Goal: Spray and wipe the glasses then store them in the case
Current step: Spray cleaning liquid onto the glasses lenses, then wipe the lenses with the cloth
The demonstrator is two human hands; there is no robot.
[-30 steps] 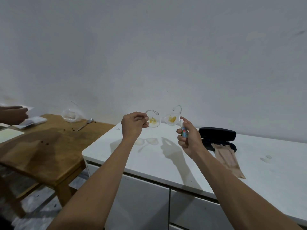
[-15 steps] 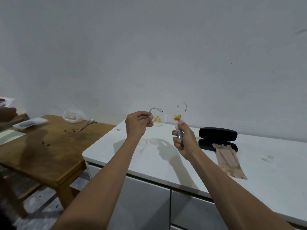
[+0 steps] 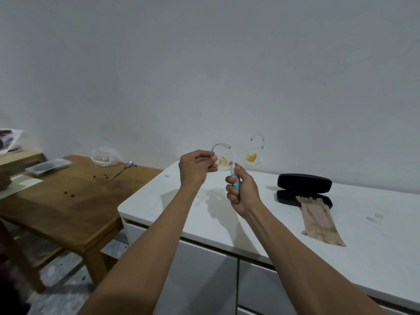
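In the head view, your left hand (image 3: 196, 170) held a pinching grip on the clear-framed glasses (image 3: 238, 156), raised above the white counter (image 3: 375, 253). Your right hand (image 3: 242, 193) was wrapped around the small spray bottle (image 3: 235, 180), nozzle just beside the yellow-smeared lenses. Best practice: aim at each smear and keep the frame steady. The black glasses case (image 3: 304, 189) lay open, with the beige cloth (image 3: 318, 218) lying partly in it.

Clear glasses (image 3: 238, 159) with yellow smears; blue-red spray (image 3: 235, 180); black case (image 3: 304, 188); beige cloth (image 3: 318, 220); white counter (image 3: 375, 246); brown table (image 3: 68, 201).
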